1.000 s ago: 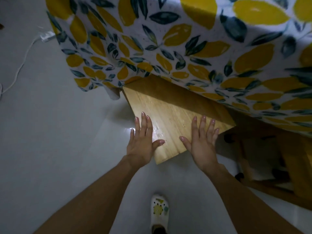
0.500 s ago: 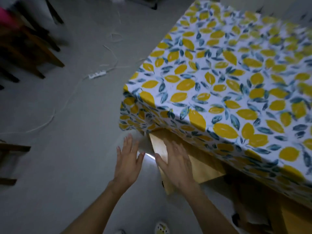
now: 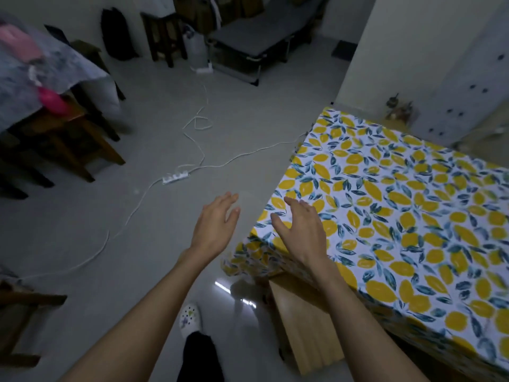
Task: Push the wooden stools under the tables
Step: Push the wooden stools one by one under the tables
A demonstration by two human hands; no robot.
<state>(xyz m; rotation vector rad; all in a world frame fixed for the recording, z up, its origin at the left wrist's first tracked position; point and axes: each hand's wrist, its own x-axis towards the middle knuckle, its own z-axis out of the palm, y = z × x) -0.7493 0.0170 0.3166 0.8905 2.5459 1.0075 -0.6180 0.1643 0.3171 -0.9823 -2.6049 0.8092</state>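
A light wooden stool (image 3: 303, 323) stands partly under the table with the lemon-print cloth (image 3: 399, 216); its seat sticks out below the cloth's hanging edge at the lower middle. My left hand (image 3: 216, 224) hovers over the floor left of the table corner, fingers apart, holding nothing. My right hand (image 3: 300, 230) is raised above the table's near corner, fingers spread and empty. Neither hand touches the stool. Dark wooden stools (image 3: 68, 144) stand at the left beside a second table with a grey cloth (image 3: 55, 67).
A white power strip (image 3: 175, 177) and its long cable (image 3: 115, 232) lie across the grey floor. A dark stool (image 3: 162, 37) and a folding bed (image 3: 256, 37) stand at the far wall. Another wooden piece (image 3: 24, 304) is at the left edge. My shoe (image 3: 189, 317) is below.
Both hands have lifted off the stool seat and risen above the table corner. The view has swung up from the stool to the room; the stool sits further under the cloth.
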